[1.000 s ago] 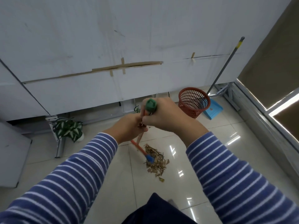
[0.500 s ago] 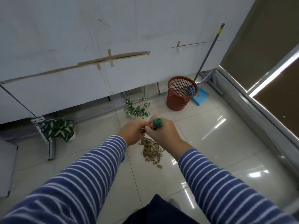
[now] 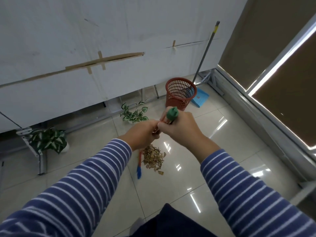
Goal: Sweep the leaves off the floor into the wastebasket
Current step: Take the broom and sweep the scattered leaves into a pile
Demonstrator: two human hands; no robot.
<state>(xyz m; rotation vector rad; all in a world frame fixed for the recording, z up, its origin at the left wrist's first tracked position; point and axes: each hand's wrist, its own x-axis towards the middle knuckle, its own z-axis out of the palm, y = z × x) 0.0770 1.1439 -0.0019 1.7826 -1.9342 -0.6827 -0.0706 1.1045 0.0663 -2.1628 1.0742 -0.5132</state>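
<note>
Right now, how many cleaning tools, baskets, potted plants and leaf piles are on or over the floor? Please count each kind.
Cleaning tools: 2 (broom in both hands, left and right; blue dustpan with long handle)
Baskets: 1 (red wastebasket)
Potted plants: 2 (large, small)
Leaf piles: 1 (dry leaves)
Total: 6

Beyond my fingers (image 3: 154, 124) a white panel wall (image 3: 85, 40) fills the far side, its long cracks patched with brown tape (image 3: 100, 61). Under my fingers lies a glossy pale tile floor (image 3: 222, 134) with bright glints of light. Left of my fingers, two potted plants (image 3: 48, 140) stand by the wall's metal legs. Right of my fingers, brown blinds (image 3: 282, 103) cover the windows, daylight showing along their edges.
</note>
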